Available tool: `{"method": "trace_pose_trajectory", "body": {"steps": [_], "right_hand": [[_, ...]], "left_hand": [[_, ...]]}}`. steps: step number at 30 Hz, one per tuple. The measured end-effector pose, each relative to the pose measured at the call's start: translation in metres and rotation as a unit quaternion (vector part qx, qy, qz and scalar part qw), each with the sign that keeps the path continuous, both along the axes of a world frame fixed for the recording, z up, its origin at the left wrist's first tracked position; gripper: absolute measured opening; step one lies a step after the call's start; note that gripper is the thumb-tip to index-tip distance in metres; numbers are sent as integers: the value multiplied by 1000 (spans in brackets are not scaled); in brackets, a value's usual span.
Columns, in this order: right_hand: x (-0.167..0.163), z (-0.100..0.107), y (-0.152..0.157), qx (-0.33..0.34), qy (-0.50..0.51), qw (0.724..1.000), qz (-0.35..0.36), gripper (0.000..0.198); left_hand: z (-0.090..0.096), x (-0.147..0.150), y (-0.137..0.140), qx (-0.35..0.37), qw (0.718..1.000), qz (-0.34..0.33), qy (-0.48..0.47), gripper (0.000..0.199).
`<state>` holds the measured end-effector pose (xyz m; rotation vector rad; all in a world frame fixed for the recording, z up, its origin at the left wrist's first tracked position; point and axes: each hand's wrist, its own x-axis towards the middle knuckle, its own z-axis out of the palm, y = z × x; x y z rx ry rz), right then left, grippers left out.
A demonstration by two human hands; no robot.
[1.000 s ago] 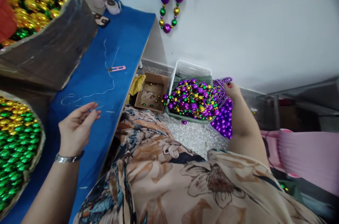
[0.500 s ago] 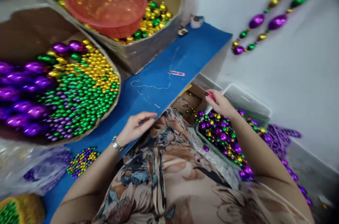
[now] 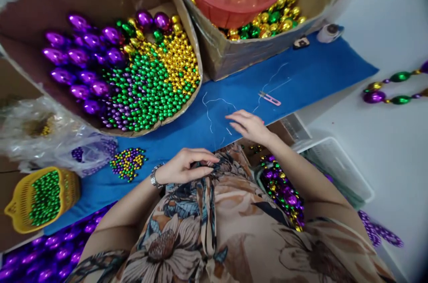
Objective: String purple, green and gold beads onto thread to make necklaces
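Observation:
My left hand (image 3: 187, 166), with a metal watch on its wrist, hovers in front of my floral dress (image 3: 203, 225) near the table's front edge. Its fingers are stretched out with nothing visible in them. Over the blue tabletop (image 3: 234, 91), my right hand (image 3: 249, 127) reaches in with loose, extended fingers and no visible object. Just beyond it lie pink thread snips (image 3: 269, 98). Thin pale thread (image 3: 220, 100) trails in loops across the cloth beside the snips and the right fingertips.
A carton (image 3: 197, 64) of purple, green and gold beads stands at left. Behind is another box (image 3: 234, 53) with a red basin (image 3: 234, 11) on top. A yellow basket (image 3: 68, 189) holds green beads; a bead pile (image 3: 128, 163) lies nearby. Strung beads (image 3: 284, 189) fill a bin at lower right.
My right hand has come from above the bin at right back over the table edge; the small pink-and-black thing in it no longer shows. The view has swung left.

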<state>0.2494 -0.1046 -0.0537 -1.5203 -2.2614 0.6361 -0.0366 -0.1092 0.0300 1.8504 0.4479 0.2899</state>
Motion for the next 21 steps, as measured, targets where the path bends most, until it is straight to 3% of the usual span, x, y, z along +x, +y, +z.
{"method": "trace_pose_trajectory", "body": {"steps": [3, 5, 8, 11, 13, 16, 18, 21], "right_hand": [[-31, 9, 4, -58, 167, 961, 212, 42], [-39, 8, 9, -109, 198, 937, 268, 36], [-31, 10, 15, -100, 194, 956, 196, 35], [-17, 29, 10, -35, 181, 972, 145, 32], [-14, 47, 0, -38, 177, 966, 185, 30], [-13, 58, -13, -95, 162, 946, 266, 29], [-8, 50, -10, -104, 122, 960, 228, 30], [4, 22, 13, -64, -10, 998, -24, 33]], "left_hand": [[-2, -2, 1, -6, 1000, 16, -9, 29], [-4, -2, 0, -18, 999, 24, -25, 27], [-6, 0, 0, -9, 999, -29, -28, 32], [-6, 4, 9, 126, 987, -91, 47, 44], [-7, 8, 23, 224, 970, -25, 91, 41], [-16, 25, 53, 273, 949, 140, 69, 31], [-30, 44, 72, 277, 938, 203, 55, 26], [-57, 78, 95, 270, 934, 214, 90, 22]]}}
